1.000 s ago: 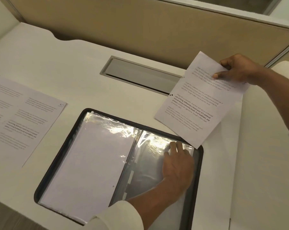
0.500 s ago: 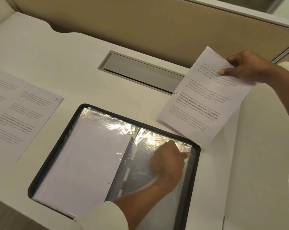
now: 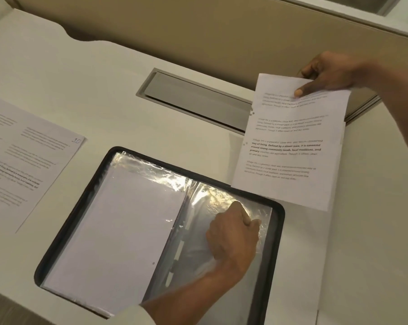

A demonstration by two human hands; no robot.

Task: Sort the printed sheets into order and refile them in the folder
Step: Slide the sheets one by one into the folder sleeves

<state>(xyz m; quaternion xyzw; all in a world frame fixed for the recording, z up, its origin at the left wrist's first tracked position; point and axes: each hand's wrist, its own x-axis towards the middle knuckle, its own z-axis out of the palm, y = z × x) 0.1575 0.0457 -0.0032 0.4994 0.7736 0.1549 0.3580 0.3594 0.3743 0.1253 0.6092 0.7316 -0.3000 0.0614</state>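
Pinching grip, left hand (image 3: pixel 233 233): fingers curled on the clear sleeve (image 3: pixel 219 198), right half of the open folder (image 3: pixel 64 233).
Far left: loose sheet (image 3: pixel 27 158) marked 10, flat on the desk (image 3: pixel 104 78).
Centre: folder, black-rimmed, white paper under plastic in its left half.
Right: printed sheet (image 3: pixel 289 146), raised beside the folder's far corner, gripped at its top edge by the right hand (image 3: pixel 329 73), thumb on the front.

The folder (image 3: pixel 69 221) has a black rim; its clear pocket (image 3: pixel 205 195) shows yellow-white glare over grey; the raised sheet (image 3: pixel 289 184) is white with pale grey print and one bold black paragraph; the flat sheet (image 3: pixel 22 184) looks alike, with a dark handwritten "10" at its corner; the desk (image 3: pixel 104 78) is off-white; the partition (image 3: pixel 198 31) tan; the hatch (image 3: pixel 193 97) grey
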